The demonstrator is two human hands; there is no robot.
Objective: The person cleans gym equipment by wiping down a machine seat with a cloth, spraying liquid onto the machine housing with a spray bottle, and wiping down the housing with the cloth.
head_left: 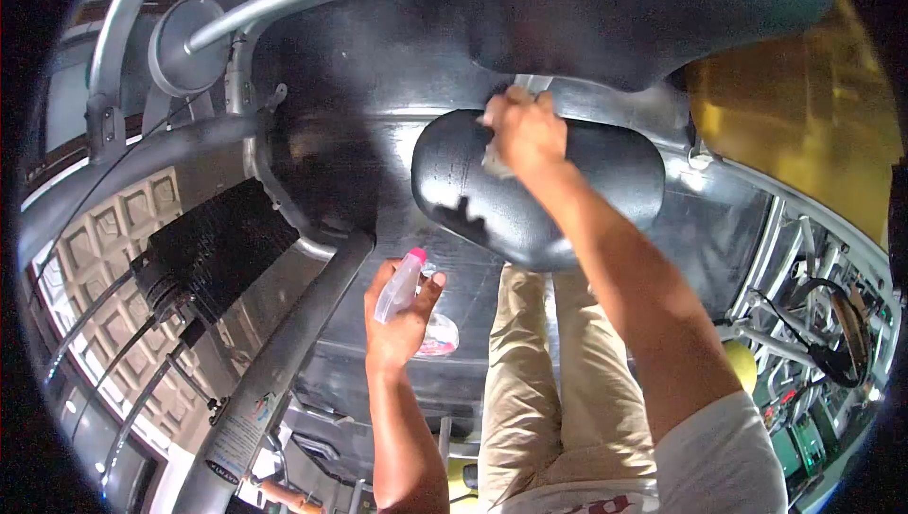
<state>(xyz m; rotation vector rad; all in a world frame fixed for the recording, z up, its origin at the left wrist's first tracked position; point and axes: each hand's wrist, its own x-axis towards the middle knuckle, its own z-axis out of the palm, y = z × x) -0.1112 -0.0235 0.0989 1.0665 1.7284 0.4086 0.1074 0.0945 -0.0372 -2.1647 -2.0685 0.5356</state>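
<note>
A black padded seat [615, 174] of a gym machine lies in front of my legs, with light glinting off its surface. On its far side, my right hand [530, 131] is closed around a pale cloth [494, 162] that touches the padding. Lower and to the left, my left hand [397, 325] grips a spray bottle [401, 285] with a translucent head and a pink nozzle tip. The clear lower part of the bottle shows below my hand, with something pink at its base. Part of the cloth is hidden under my right fingers.
A large black backrest pad [643, 13] stands beyond the seat. Grey frame tubes [293, 353] run along the left, near a black weight stack [222, 249]. At right are a yellow panel [794, 107] and more machines [804, 325].
</note>
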